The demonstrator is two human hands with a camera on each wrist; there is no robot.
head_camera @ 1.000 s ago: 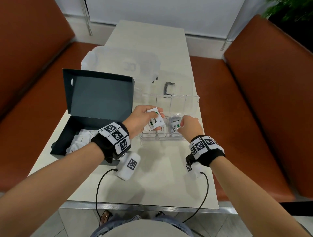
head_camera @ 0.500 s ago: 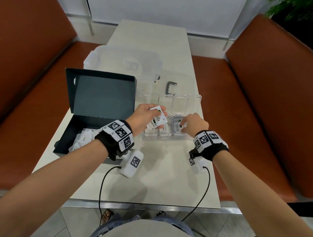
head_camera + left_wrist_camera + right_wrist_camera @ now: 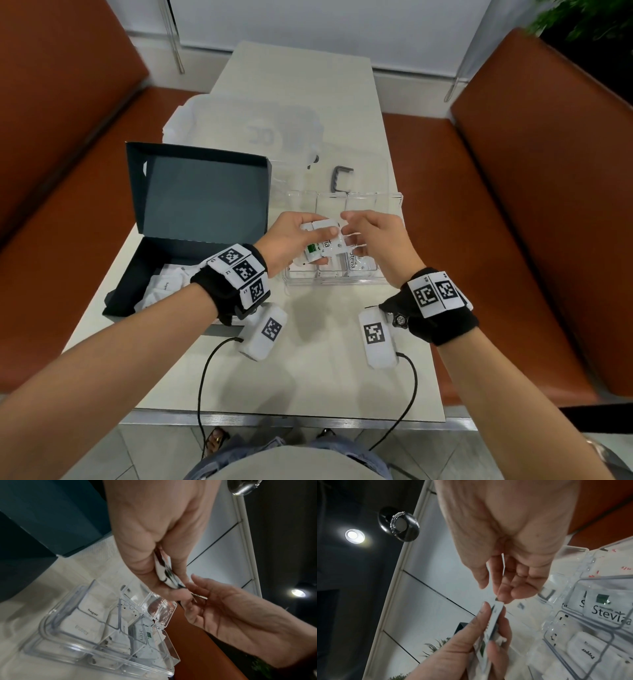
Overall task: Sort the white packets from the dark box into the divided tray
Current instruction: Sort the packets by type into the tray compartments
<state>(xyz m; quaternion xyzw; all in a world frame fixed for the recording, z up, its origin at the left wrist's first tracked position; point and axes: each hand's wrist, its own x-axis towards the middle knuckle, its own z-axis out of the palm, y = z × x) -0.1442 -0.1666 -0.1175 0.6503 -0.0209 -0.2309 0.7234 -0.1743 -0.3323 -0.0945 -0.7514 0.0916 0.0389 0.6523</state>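
Observation:
My left hand (image 3: 318, 233) grips a small stack of white packets (image 3: 320, 248) just above the clear divided tray (image 3: 329, 282). My right hand (image 3: 346, 228) reaches in from the right. Its fingers are relaxed, and one fingertip (image 3: 502, 597) touches the stack's end (image 3: 496, 608) while the thumb stays apart. White packets lie in the tray's near compartments, one marked Stevia (image 3: 607, 612) and another Sugar (image 3: 89, 618). The dark box (image 3: 191, 195) stands open at the left with more white packets (image 3: 164, 284) in its base.
A cloudy plastic container (image 3: 246, 133) and a dark clip (image 3: 340, 178) lie behind the tray. Two white tagged modules (image 3: 263, 332) (image 3: 376, 339) with black cables rest on the table near the front edge. Brown benches (image 3: 513, 240) flank the table.
My right hand has come up out of the tray's right compartment and moved left to the stack. My left hand has lifted the packets slightly toward it.

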